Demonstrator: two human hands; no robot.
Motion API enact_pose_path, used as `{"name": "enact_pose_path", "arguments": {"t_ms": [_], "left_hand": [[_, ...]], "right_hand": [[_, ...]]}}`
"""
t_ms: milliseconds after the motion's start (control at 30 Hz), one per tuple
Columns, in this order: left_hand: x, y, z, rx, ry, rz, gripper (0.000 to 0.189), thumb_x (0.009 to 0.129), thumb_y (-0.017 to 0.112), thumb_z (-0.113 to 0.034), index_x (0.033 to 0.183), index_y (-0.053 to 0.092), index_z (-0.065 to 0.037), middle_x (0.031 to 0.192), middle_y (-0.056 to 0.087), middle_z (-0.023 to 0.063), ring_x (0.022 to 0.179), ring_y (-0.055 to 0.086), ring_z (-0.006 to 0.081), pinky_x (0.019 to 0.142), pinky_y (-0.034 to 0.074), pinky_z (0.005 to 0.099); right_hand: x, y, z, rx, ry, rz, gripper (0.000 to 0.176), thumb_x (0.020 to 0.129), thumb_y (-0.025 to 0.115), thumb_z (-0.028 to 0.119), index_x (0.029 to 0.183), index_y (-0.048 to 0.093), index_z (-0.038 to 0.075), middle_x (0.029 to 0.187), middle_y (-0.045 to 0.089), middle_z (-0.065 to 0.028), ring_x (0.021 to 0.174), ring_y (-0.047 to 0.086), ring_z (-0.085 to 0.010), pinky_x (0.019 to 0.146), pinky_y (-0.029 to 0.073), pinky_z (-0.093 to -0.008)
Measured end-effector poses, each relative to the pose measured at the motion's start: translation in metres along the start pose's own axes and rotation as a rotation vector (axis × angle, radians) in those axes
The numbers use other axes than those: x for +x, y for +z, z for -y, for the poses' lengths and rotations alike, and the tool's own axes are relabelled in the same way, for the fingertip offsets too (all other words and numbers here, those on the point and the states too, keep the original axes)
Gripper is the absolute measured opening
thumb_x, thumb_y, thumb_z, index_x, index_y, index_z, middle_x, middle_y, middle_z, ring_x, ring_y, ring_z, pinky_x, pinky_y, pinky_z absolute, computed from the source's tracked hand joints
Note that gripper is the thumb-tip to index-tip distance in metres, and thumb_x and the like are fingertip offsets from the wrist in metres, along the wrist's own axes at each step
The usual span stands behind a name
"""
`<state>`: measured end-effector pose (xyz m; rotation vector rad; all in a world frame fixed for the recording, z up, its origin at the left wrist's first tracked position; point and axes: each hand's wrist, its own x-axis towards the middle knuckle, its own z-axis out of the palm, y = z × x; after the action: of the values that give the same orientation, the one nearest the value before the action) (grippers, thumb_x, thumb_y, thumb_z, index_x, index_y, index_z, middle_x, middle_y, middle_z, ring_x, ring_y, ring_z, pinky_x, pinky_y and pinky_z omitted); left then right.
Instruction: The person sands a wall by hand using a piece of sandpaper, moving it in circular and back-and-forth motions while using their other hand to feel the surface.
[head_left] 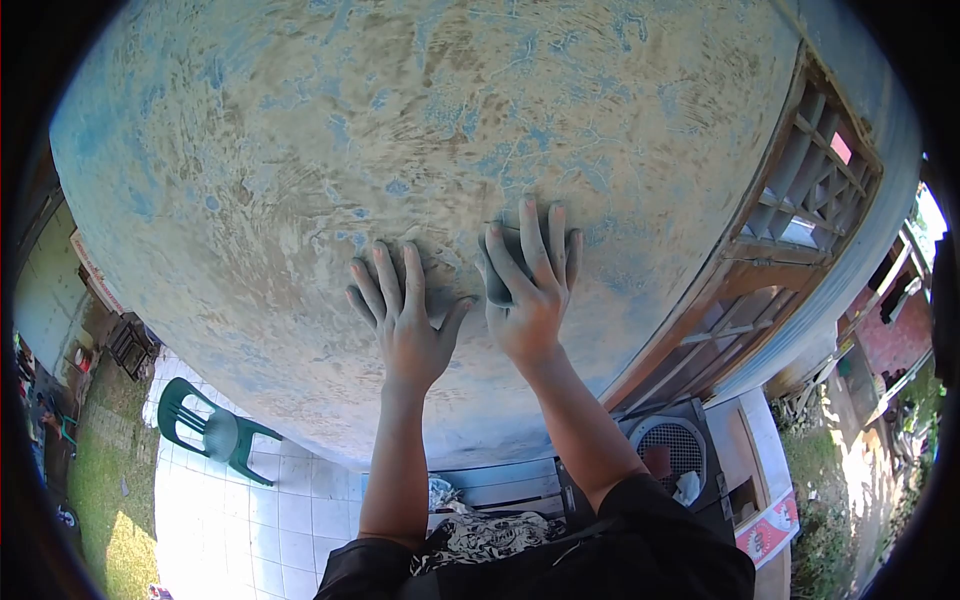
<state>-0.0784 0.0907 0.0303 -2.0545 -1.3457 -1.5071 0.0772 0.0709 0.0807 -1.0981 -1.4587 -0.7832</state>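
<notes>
A wall (330, 200) with patchy grey-beige plaster over blue paint fills the middle of the head view, covered in swirled scuff marks. My left hand (408, 335) lies flat against it, fingers spread, thumb out to the right, holding nothing. Slightly higher and to the right, my right hand (533, 300) presses on the wall with its fingers pointing up. Under its palm and thumb side shows the edge of a dark grey pad (497, 287), mostly hidden by the hand. Grey dust coats the fingers of both hands.
Right of the wall is a wooden window frame with lattice (815, 185). Below it stands a black speaker box (672, 452) beside a board with a red print (770, 530). A green plastic chair (222, 432) stands on white tiles (270, 520) at lower left, with grass (110, 450) beyond.
</notes>
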Motion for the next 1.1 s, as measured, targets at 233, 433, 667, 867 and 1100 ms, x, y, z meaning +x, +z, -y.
{"name": "enact_pose_path", "arguments": {"t_ms": [233, 433, 667, 867, 1100], "left_hand": [[0.0, 0.001, 0.005, 0.029, 0.012, 0.006, 0.103, 0.087, 0.081, -0.054, 0.165, 0.035, -0.006, 0.173, 0.018, 0.0304, 0.159, 0.003, 0.058, 0.123, 0.002, 0.0731], [0.0, 0.0, 0.006, 0.042, 0.03, -0.015, 0.102, 0.087, 0.08, -0.056, 0.165, 0.036, -0.006, 0.173, 0.02, 0.0306, 0.159, 0.004, 0.0583, 0.124, 0.003, 0.072], [-0.001, 0.001, 0.006, 0.048, 0.018, 0.0, 0.102, 0.088, 0.079, -0.056, 0.165, 0.036, -0.005, 0.172, 0.02, 0.0329, 0.159, 0.003, 0.0593, 0.122, 0.003, 0.074], [-0.002, 0.0, 0.007, 0.033, 0.024, 0.016, 0.101, 0.089, 0.08, -0.054, 0.165, 0.036, -0.004, 0.171, 0.02, 0.0337, 0.158, 0.002, 0.0611, 0.122, 0.003, 0.0749], [-0.003, 0.001, 0.006, 0.032, 0.007, 0.024, 0.1, 0.089, 0.08, -0.053, 0.165, 0.036, -0.005, 0.172, 0.018, 0.0332, 0.158, 0.001, 0.0613, 0.122, 0.003, 0.0754]], "right_hand": [[-0.067, 0.001, -0.037, -0.009, 0.045, 0.016, 0.036, 0.089, 0.081, 0.022, 0.125, 0.079, 0.022, 0.16, 0.054, -0.0089, 0.155, 0.04, -0.0395, 0.122, 0.029, -0.0652], [-0.019, 0.002, -0.012, -0.016, 0.007, -0.002, 0.04, 0.089, 0.078, 0.018, 0.129, 0.078, 0.025, 0.163, 0.051, -0.009, 0.156, 0.038, -0.0394, 0.123, 0.025, -0.0664], [-0.07, 0.004, -0.036, -0.009, 0.024, 0.021, 0.039, 0.088, 0.077, 0.018, 0.127, 0.079, 0.024, 0.164, 0.05, -0.0087, 0.157, 0.036, -0.0375, 0.124, 0.024, -0.0663], [-0.029, 0.004, -0.01, -0.02, 0.037, 0.01, 0.035, 0.092, 0.077, 0.02, 0.127, 0.079, 0.024, 0.161, 0.053, -0.0075, 0.157, 0.036, -0.0372, 0.125, 0.023, -0.0645], [-0.059, 0.006, -0.025, 0.016, 0.054, 0.021, 0.034, 0.092, 0.078, 0.024, 0.126, 0.079, 0.025, 0.159, 0.055, -0.0068, 0.157, 0.037, -0.0367, 0.124, 0.024, -0.0634]]}}
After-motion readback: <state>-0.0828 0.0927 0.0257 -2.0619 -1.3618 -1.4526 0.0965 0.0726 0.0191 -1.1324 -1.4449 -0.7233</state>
